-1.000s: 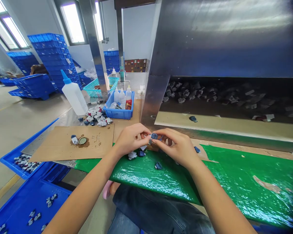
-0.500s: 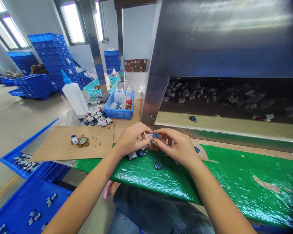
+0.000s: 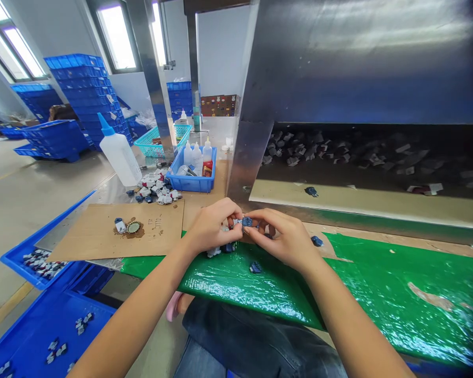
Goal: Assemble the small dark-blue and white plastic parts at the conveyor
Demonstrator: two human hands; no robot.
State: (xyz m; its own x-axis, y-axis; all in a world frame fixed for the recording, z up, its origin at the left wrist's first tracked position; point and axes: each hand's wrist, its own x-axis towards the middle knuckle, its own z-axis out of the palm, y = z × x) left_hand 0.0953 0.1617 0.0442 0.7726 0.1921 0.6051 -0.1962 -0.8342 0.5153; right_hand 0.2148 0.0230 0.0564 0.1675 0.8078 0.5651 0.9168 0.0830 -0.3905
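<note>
Between both hands, above the green table covering [image 3: 236, 278], is a small dark blue piece [image 3: 247, 222] with a whitish part at its left. My left hand [image 3: 215, 226] pinches the whitish side with thumb and fingers. On the blue side, my right hand [image 3: 281, 233] closes its thumb and index finger. Under my left hand lie white and blue pieces, partly hidden. A loose blue piece [image 3: 255, 267] rests on the green covering in front of the hands, and another blue piece [image 3: 317, 241] sits to the right of my right hand.
Cardboard [image 3: 98, 231] at left bears a small round dish [image 3: 133, 227] amid brown stains. Behind it are a piece pile [image 3: 157, 186], a large bottle [image 3: 121, 157] and a blue basket [image 3: 193, 184]. A metal housing [image 3: 358, 68] rises at right. Blue trays [image 3: 31, 325] lie lower left.
The held piece has shifted slightly left and turned, and its blue part now faces the camera more. Both hands have moved only a little.
</note>
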